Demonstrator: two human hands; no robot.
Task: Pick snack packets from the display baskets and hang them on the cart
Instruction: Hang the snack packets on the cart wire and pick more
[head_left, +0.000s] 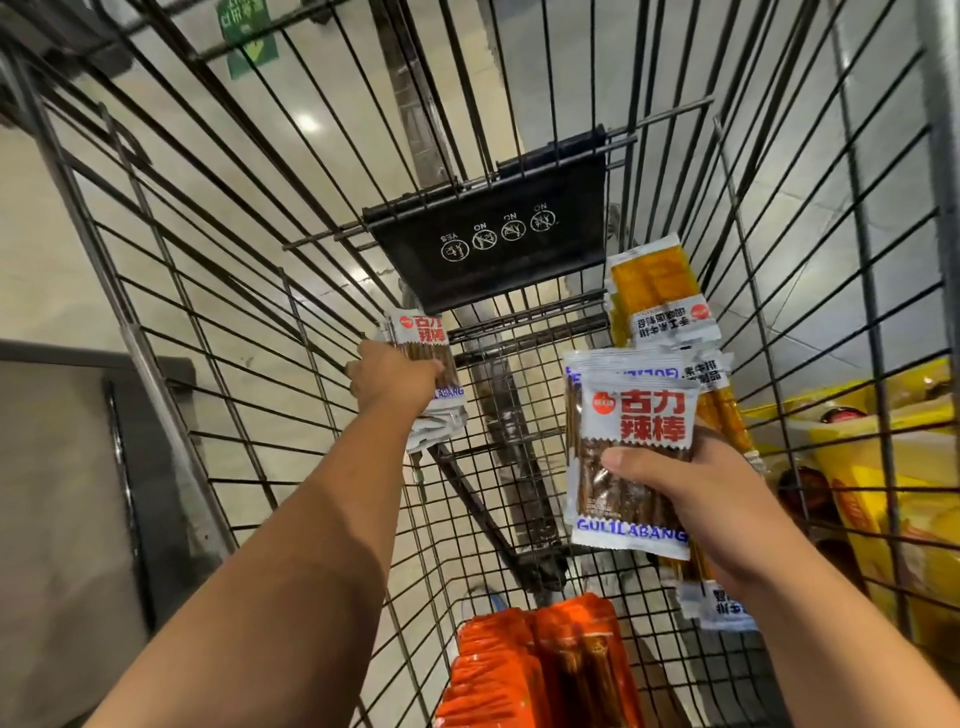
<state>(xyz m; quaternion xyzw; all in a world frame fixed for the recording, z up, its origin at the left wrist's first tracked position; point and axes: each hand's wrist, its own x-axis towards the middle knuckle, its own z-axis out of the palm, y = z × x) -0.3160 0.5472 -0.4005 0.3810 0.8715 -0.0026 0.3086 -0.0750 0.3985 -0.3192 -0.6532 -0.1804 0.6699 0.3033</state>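
My left hand (395, 382) gripping white plastic snack packets (415, 338) at nine o'clock, right hand (696, 499) clutching another white stack (631, 431) at four.

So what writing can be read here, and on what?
"古力辣棒", "GULILABANG": front packet in right hand.
"古力辣棒", "LABANG": packet stack in left hand.
"YES", "NO", "NO", "NO", upside down: black cart flap.
Too blurred: green sign, yellow packets.

Packet stack (415, 338) at cart's (147, 371) left wall, packet bundle (634, 415) right, seat flap (493, 244) beyond.
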